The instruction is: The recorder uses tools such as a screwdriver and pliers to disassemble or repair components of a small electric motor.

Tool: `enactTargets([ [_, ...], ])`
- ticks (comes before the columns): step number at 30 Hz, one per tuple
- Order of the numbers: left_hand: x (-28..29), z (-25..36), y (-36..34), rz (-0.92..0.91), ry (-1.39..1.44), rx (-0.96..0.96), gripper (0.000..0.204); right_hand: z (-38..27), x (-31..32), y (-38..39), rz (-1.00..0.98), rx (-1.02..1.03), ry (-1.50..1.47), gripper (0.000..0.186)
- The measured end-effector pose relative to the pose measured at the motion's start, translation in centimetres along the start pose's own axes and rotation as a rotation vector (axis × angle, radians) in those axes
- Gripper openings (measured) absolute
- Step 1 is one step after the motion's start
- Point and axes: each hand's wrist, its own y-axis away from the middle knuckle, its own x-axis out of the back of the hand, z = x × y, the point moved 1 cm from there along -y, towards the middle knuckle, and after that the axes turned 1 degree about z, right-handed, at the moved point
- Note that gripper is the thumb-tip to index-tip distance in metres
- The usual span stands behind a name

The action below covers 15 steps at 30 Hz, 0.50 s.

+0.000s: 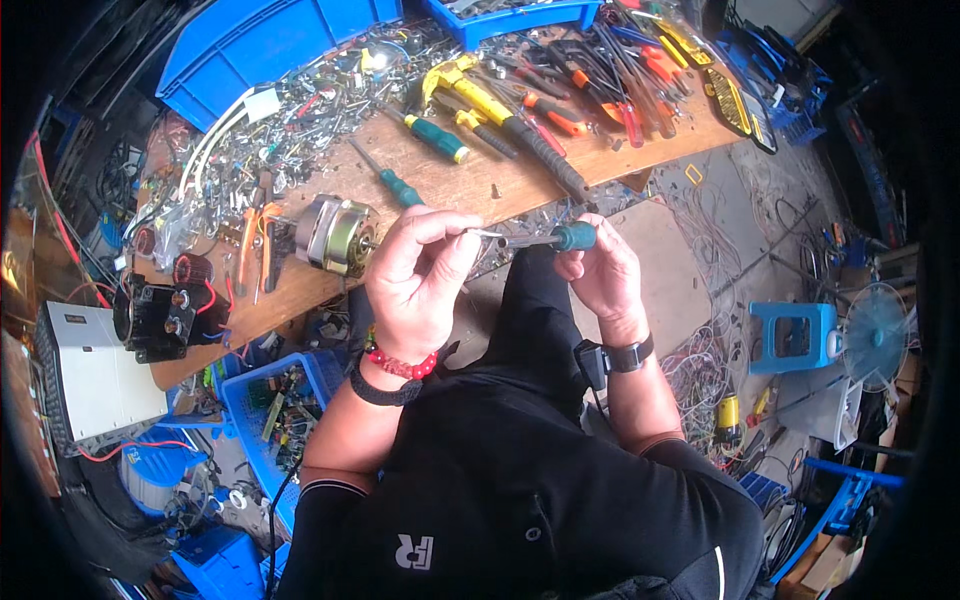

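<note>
My right hand (612, 272) is closed on the green handle of a nut driver (532, 241), whose metal shaft points left and ends in a hollow socket. With thumb and forefinger my left hand (412, 275) pinches a thin, pale metal piece (484, 233), its exact kind too small to tell. Its tip lies right beside the socket end; whether the two touch I cannot tell. Both hands are raised in front of the bench's near edge. Left of my left hand, an electric motor (338, 236) with a silver and brass-coloured housing lies on the wooden bench (350, 180).
Orange-handled pliers (262, 245) and a black part with copper coils (160, 315) lie further left. A green screwdriver (390, 180), a yellow hammer (500, 115) and several tools cover the bench. Loose screws (300, 120) fill its far left, before a blue bin (270, 50).
</note>
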Motion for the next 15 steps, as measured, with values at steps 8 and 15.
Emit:
enactTargets([
  [8, 0.21, -0.30, 0.27, 0.003, -0.025, -0.014, 0.010, 0.11, 0.52, 0.41, 0.002, 0.005, 0.000, 0.032],
  [15, 0.33, 0.04, 0.08, -0.003, -0.195, -0.103, 0.011, 0.19, 0.43, 0.75, 0.016, 0.011, 0.007, 0.031],
])
